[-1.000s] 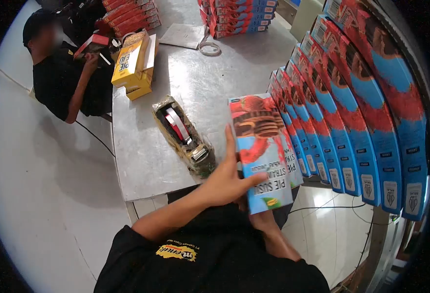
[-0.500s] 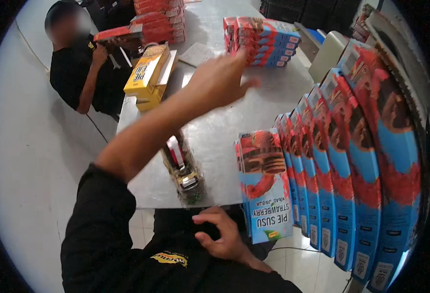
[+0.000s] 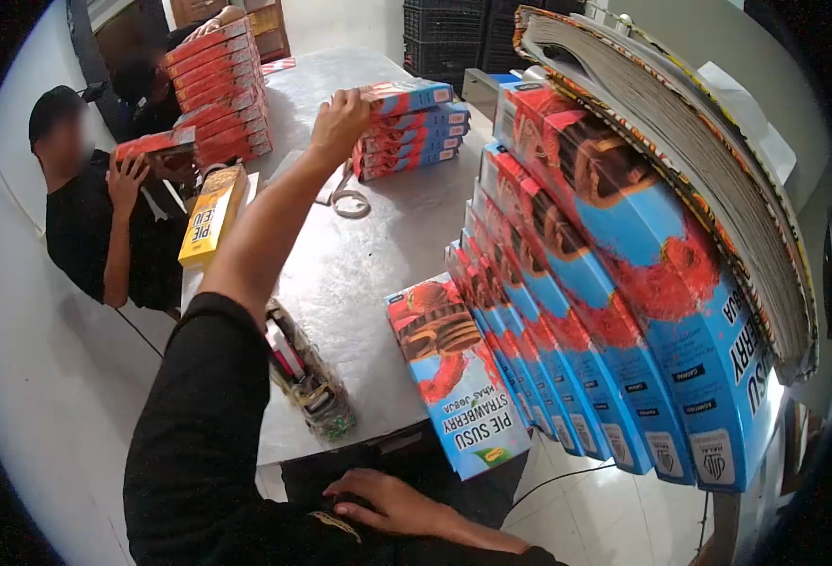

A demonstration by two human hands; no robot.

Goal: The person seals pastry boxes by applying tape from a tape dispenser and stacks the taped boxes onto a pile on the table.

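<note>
The left hand [image 3: 342, 121] has reached the stack [image 3: 414, 149], apparently gripping 1 box [image 3: 410, 97].

Head view | from wearer's head | facing forward and down | close over table [image 3: 331, 269]

The surface [image 3: 340, 283] is silvery grey. Toward its far end, the top box [image 3: 411, 97] and the pile [image 3: 411, 146] are red and light blue. At its near right corner, the flat box [image 3: 463, 382] runs red to blue, with brown biscuits and dark lettering. Right of it, the row [image 3: 595, 283] repeats that print, with white labels. Along its left side, the carton [image 3: 214, 212] is yellow, the stack [image 3: 218, 90] red, the dispenser [image 3: 312, 387] mottled brown-green.
</note>
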